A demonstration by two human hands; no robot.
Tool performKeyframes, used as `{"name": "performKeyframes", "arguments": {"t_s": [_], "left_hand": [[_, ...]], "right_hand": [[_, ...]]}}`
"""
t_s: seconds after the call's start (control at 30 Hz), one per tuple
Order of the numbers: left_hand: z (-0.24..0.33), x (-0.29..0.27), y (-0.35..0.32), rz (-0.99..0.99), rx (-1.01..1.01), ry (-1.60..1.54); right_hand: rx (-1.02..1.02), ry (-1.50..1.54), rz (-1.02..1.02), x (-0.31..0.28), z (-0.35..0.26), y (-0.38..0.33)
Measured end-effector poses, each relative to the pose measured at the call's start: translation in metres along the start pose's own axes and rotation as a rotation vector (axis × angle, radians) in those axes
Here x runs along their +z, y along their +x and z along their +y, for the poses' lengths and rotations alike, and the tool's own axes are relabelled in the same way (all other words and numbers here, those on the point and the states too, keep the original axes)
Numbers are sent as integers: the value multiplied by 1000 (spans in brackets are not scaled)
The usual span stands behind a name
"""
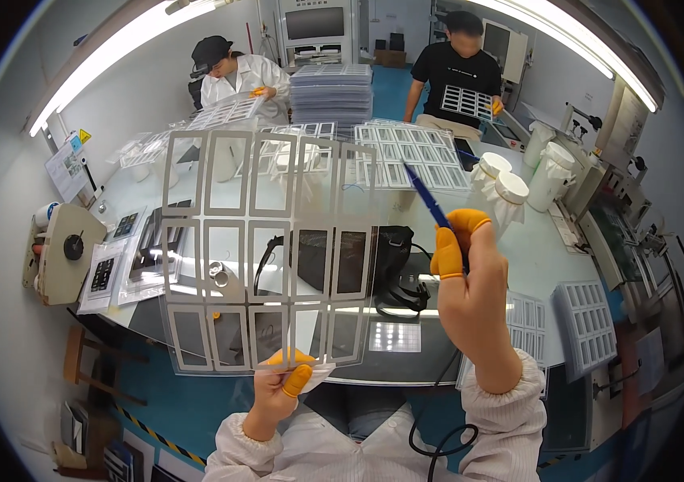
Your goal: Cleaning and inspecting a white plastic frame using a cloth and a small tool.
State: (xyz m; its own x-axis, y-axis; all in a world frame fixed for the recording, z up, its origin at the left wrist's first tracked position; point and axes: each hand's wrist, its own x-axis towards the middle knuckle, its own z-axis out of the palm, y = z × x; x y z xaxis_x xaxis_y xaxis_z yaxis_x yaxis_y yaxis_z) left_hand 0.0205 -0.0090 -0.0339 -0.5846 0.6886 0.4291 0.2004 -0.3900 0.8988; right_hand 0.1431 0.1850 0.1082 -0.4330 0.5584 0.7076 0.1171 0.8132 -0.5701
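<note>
My left hand (276,392), with orange finger cots, is closed on the lower edge of a clear plastic sheet (247,217). The sheet is upright in front of me and carries rows of grey rectangular frames. A bit of white cloth or wipe (318,375) shows beside those fingers. To the right of the sheet, my right hand (474,301) is raised, orange cots on thumb and forefinger. It pinches a slim blue pointed tool (426,193), tip toward the upper left. Whether that tool is a pen or tweezers is unclear.
Behind the sheet lies a black bag (398,261) with straps. Frame-printed sheets (414,153) and a tall sheet stack (331,96) stand farther back. White cloth-covered jars (510,189) are at right, another sheet stack (584,325) nearer. Two people (238,76) work across the table.
</note>
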Motion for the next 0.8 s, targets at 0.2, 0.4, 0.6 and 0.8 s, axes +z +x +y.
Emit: {"name": "performKeyframes", "arguments": {"t_s": [0.2,0.4,0.6,0.8], "left_hand": [[-5,2,-7,-64,-166,-446],[-2,8,-4,-116,-255,-549],[10,40,29,-249,-411,-379],[8,82,52,-170,140,511]], "right_hand": [[311,563,-28,19,16,-1],[317,714,-82,33,28,-5],[147,679,372,8,20,12],[-44,389,501,-19,11,17]]}}
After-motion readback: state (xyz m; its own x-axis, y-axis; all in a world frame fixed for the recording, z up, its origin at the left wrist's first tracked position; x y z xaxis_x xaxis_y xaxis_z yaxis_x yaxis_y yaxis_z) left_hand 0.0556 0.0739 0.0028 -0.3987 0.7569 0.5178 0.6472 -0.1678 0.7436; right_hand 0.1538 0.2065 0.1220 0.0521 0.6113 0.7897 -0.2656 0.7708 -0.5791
